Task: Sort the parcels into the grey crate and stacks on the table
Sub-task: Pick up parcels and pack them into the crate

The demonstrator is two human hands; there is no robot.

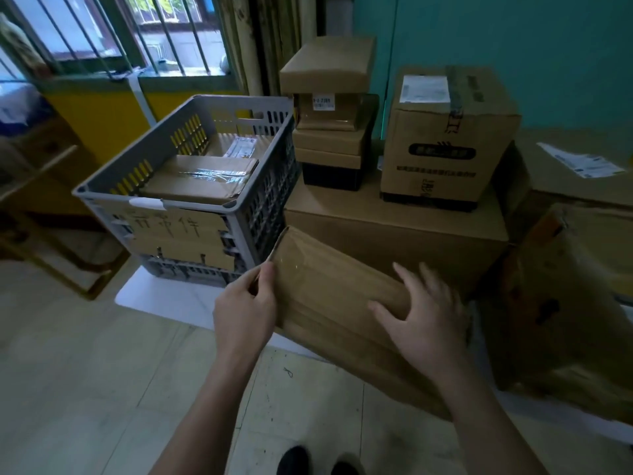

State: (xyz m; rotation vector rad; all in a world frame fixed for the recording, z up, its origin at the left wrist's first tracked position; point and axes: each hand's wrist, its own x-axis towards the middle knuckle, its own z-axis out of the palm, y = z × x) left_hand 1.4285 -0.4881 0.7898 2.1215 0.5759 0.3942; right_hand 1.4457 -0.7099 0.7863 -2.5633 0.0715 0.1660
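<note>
We find parcels (198, 180) in the grey crate (267, 207) and a stack (329, 132) beside it; flat parcel (329, 293) outstanding, left hand (245, 310) gripping its edge, right hand (421, 320) spread flat on it.

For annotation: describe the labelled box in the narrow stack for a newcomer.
Find the grey crate; a narrow stack of small boxes stands right of it. Second from top, the glossy box alone bears a white label on its front.
</note>
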